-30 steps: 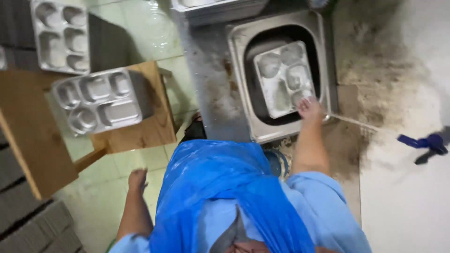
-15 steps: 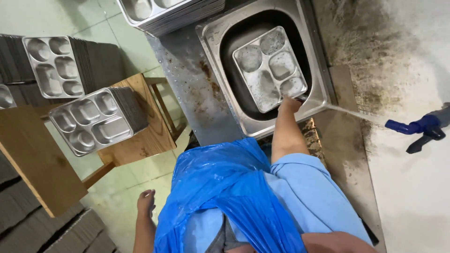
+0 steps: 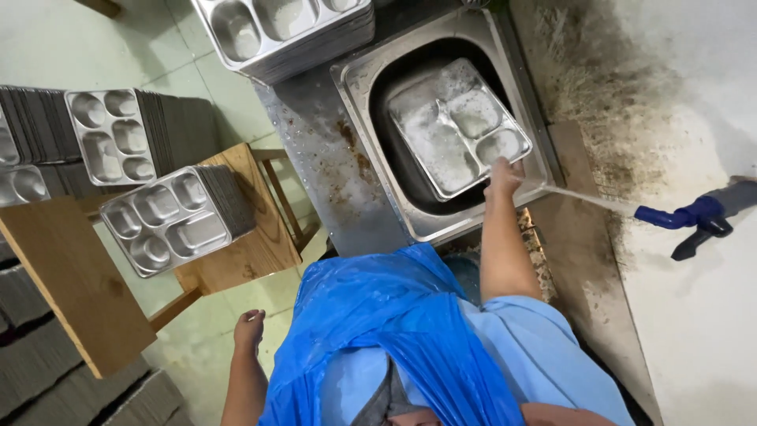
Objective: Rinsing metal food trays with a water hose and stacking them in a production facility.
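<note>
— Steel everywhere, is it? What have you got hold of?

— My right hand [image 3: 505, 175] is closed on the near corner of a compartment tray [image 3: 456, 126], steel, wet and soapy. It sits tilted inside the sink [image 3: 359, 83], its far edge leaning up against the basin wall.

— Is the water running?

— A thin jet of water [image 3: 587, 199] comes in from the blue tap [image 3: 694, 214] on the wall at my right and passes just beside my right hand, close to the tray's corner.

— And your other hand?

— My left hand [image 3: 249, 330] hangs down at my side, open, fingers loose, holding nothing. It is above the tiled floor [image 3: 142, 31], near the wooden stool [image 3: 252, 252].

— What's on that stool?

— A stack of the same compartment trays [image 3: 169, 219], lying on its side so the top tray's wells face up at me. Another stack [image 3: 118, 134] lies just behind it, further to my left, and a third stack [image 3: 284, 28] stands on the steel bench [image 3: 315, 150] touching the sink's rim on its left.

— What are you wearing?

— A blue plastic apron [image 3: 378, 331] over a light blue shirt [image 3: 544, 363]. The bench beside the sink is stained with rust-brown marks.
</note>
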